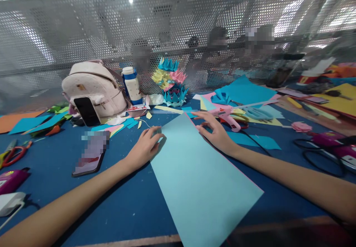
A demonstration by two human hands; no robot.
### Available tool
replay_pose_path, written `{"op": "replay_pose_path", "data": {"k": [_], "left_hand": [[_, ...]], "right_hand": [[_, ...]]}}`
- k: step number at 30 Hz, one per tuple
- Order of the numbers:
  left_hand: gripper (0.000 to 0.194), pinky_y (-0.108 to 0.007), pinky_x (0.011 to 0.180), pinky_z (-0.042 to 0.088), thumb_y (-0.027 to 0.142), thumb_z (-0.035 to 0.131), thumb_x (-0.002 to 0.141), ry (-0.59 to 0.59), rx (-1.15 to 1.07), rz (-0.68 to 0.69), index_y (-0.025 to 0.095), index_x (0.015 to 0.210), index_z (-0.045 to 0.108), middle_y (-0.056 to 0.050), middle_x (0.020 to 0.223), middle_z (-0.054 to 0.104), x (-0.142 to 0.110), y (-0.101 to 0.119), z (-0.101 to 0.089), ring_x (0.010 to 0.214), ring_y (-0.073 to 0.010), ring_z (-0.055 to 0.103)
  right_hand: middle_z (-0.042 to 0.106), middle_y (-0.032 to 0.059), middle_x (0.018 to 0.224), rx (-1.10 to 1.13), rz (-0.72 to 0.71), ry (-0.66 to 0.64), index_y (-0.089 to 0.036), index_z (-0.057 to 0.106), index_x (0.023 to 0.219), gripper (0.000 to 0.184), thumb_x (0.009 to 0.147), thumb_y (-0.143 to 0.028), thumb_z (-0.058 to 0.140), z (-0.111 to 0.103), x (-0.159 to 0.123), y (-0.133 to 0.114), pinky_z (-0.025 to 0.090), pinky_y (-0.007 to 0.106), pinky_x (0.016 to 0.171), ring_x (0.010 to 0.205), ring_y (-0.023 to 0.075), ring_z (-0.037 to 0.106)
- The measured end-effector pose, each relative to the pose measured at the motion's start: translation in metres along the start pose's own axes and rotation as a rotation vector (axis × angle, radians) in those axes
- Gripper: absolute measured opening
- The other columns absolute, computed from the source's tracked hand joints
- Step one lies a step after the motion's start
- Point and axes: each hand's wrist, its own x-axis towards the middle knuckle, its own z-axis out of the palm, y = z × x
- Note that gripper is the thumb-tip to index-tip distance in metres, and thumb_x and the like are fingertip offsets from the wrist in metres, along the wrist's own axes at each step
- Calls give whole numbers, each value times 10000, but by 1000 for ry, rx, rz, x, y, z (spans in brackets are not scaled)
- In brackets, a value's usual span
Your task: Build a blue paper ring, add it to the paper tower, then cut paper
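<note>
A large light-blue sheet of paper (205, 180) lies slantwise in front of me, its lower end reaching past the table's front edge. A thin pink line shows along its right side. My left hand (147, 145) is at the sheet's upper left edge, fingers curled and thumb close to the forefinger, seemingly gripping the edge. At the upper right edge rests my right hand (215, 130), its fingers bent but apart, thumb and forefinger tips touching the paper's border. Just beyond the right hand lies a pink glue gun (229, 119). A pair of light-blue-handled scissors (258, 113) lies farther right.
A phone (93, 154) lies left of my left hand, behind it a pale backpack (93, 87) with another phone (86, 111) leaning on it. A bottle (132, 85) and folded paper flowers (174, 95) stand by the perforated metal screen (111, 35). Red-handled scissors (16, 154) lie far left.
</note>
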Motion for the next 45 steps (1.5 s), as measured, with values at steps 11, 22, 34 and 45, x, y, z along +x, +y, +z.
{"op": "replay_pose_path", "data": {"k": [11,22,34,45], "left_hand": [[307,-517,1061,421,48,445,942,-2,-17,-10,189,1189,562,-139,1369,449,-1,-2,3,1275,-305,434],[302,-521,1060,420,47,449,941,-9,-20,-11,198,1181,553,-135,1355,455,-1,-3,2,1267,-299,445],[308,-541,1059,428,66,443,952,1,-28,-7,221,1196,551,-137,1370,449,-2,-4,3,1300,-297,433],[333,-531,1059,439,54,447,939,2,-50,-9,219,1210,551,-141,1416,434,-1,0,-1,1326,-292,435]], "right_hand": [[605,105,1306,102,-5,-70,-252,489,1359,423,938,-261,529,5,-1,-2,538,417,958,1168,240,610],[608,99,1270,126,66,-76,-233,531,1278,362,925,-309,554,5,0,5,495,444,1042,1186,244,603],[652,84,1200,-66,-27,-78,-233,605,1210,292,930,-292,544,2,0,-2,479,487,1021,1147,266,596],[625,95,1191,-84,-65,-173,-256,552,1336,385,954,-275,508,1,-2,-7,530,424,937,1063,241,627]]}}
